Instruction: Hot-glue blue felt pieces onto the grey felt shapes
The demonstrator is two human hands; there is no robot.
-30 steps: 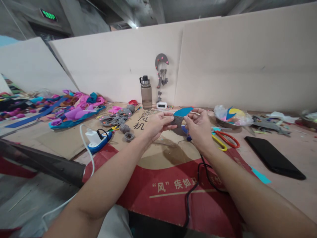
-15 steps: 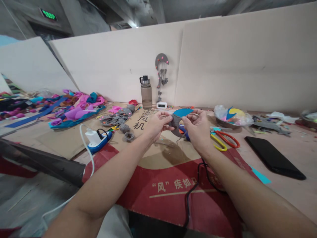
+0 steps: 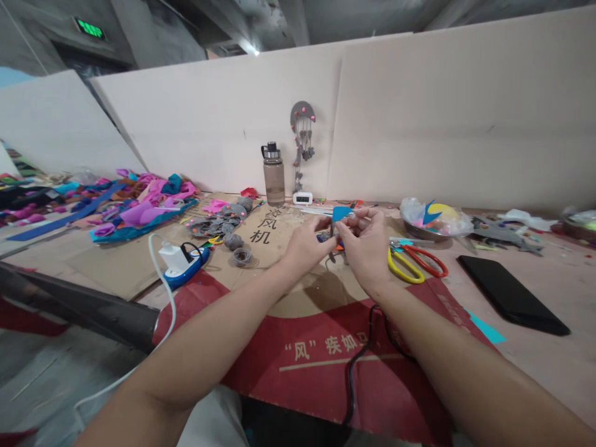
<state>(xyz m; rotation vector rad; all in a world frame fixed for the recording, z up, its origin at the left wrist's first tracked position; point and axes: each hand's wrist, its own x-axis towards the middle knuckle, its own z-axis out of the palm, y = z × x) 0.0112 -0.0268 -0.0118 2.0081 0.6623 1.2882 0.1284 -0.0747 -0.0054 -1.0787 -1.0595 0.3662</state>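
Both hands busy with a blue felt piece (image 3: 341, 214) and a gray felt piece (image 3: 332, 232)

So, grip first. The right hand (image 3: 365, 245) has thumb and fingertips drawn together in a pinch on the blue piece, and the left hand (image 3: 305, 245) has its fingertips closed in on the gray one (it's nearly edge-on and half hidden by fingers, so don't ask me its outline). The two pieces are right up against each other, held up above the cardboard sheet (image 3: 321, 385) that reaches the tabletop's near edge.

Just right of the right hand are scissors handles (image 3: 412, 248), yellow and red. A black cable (image 3: 351, 379) runs down over the cardboard. Further right, a black smartphone (image 3: 512, 295) lies flat, with a cyan scrap (image 3: 487, 328) near it.

Left of the left hand there's a ball of gray yarn (image 3: 233, 241), then a heap of gray felt cutouts (image 3: 212, 226) dotted with pink. A blue-and-white power strip (image 3: 189, 270) with a white plug sits close to the cardboard's left edge.

Along the tabletop's far edge: a water bottle (image 3: 274, 180) standing upright, a small digital clock (image 3: 302, 198), and a bowl (image 3: 426, 234) holding a plastic bag. A gray crescent mobile (image 3: 302, 113) hangs against the board above the clock. Colorful fabric (image 3: 139, 214) is piled toward the far left corner.
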